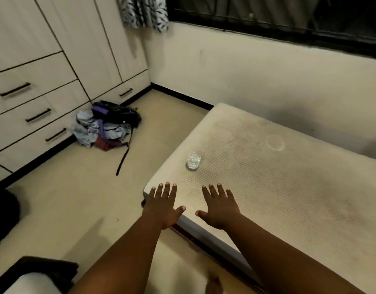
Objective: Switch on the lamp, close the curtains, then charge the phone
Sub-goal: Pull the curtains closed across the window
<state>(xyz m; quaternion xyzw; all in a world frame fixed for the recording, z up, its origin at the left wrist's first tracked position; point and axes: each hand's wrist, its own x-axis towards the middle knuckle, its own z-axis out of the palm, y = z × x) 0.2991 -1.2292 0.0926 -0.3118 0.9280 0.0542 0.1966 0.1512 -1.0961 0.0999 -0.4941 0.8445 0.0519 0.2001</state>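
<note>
Apparently nothing is held, left hand (164, 205) and right hand (220, 206) spread with fingers apart over the mattress (289, 187); lamp and phone unseen, so the bunched curtain (143, 12) up left should be noted while the lamp is located.

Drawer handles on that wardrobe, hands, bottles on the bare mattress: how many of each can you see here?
Black drawer handles: 4
Hands, open and empty: 2, left hand, right hand
Clear plastic bottle on the mattress: 1
Total: 7
</note>
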